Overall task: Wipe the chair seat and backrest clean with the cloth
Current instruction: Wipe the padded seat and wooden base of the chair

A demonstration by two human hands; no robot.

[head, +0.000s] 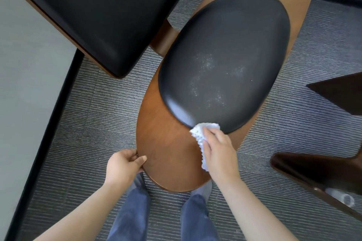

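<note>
Head view, from my feet outward: my jeans stand on the grey ribbed carpet, toes tucked under the near rim of the chair's wooden shell. My left hand grips that rim, thumb on top and fingers curled underneath, steadying the panel. My right hand is closed round the crumpled white cloth, pressing it where the wood meets the near edge of the oval black pad. The two hands are apart, one on each side of the shell.

Further up, the middle of the pad carries a scatter of pale dust, not yet touched by the cloth. I judge this to be the start of the wiping on this panel (seat or backrest, I cannot tell from this angle).

The next move calls for firm, overlapping strokes away from me, through the speckled patch and up to the far edge, with the left hand holding the shell steady.

Beyond, at upper left, a second black cushion waits for its own wipe. Dark wooden furniture stands to the right, well apart.
</note>
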